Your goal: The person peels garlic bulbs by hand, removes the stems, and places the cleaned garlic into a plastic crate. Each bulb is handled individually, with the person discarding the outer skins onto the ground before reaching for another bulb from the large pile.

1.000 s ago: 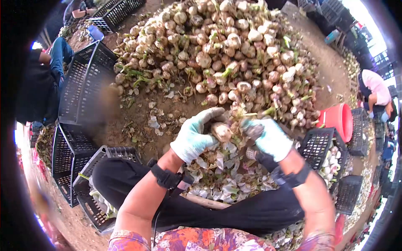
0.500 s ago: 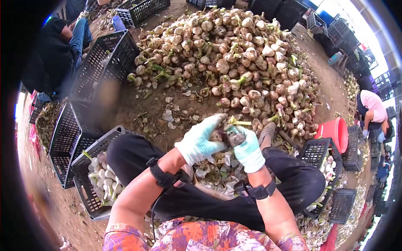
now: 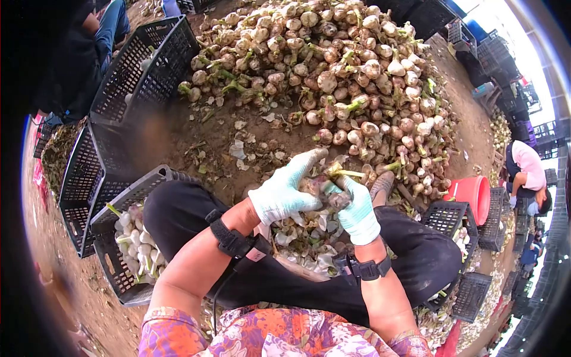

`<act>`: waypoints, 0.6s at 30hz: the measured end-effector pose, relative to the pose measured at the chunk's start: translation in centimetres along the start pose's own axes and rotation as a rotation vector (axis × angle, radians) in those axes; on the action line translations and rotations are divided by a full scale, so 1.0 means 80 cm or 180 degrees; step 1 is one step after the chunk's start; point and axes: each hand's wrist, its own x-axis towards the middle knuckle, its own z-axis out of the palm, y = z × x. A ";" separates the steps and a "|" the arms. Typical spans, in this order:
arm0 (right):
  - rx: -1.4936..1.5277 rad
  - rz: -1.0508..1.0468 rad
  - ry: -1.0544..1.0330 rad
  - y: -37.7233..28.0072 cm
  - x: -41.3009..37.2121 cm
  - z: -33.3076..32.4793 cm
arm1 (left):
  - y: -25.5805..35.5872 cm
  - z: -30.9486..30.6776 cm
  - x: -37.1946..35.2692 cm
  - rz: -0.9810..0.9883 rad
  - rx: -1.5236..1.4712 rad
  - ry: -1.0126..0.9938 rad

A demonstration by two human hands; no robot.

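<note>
Between my hands, above my lap, is a dirty garlic bulb (image 3: 313, 185) with a green stem (image 3: 351, 173) sticking out to the right. My left hand (image 3: 286, 189), in a pale mint glove, grips the bulb's left side between thumb and fingers. Close against it from the right is my right hand (image 3: 358, 211), gloved alike, its fingers bent and closed. A dark grey, soiled patch shows at its thumb; whether this is glove or a held thing I cannot make out. Below the hands, peeled skins (image 3: 309, 238) lie between my legs.
A big heap of untrimmed garlic (image 3: 333, 77) lies ahead. To the left a black crate (image 3: 122, 279) holds cleaned white bulbs, with more crates (image 3: 143, 68) beyond. At right stand a red bucket (image 3: 470, 196) and another crate (image 3: 447, 217). Other people sit at left and right.
The view has tilted down slightly, so the heap and crates sit higher. My hands stay close together at the garlic bulb; the left hand's fingers have lifted a little, showing more of it.
</note>
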 end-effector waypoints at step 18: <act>0.0758 0.0242 0.0971 0.011 -0.031 0.010 | -0.009 0.031 -0.003 -0.0177 -0.1309 0.0940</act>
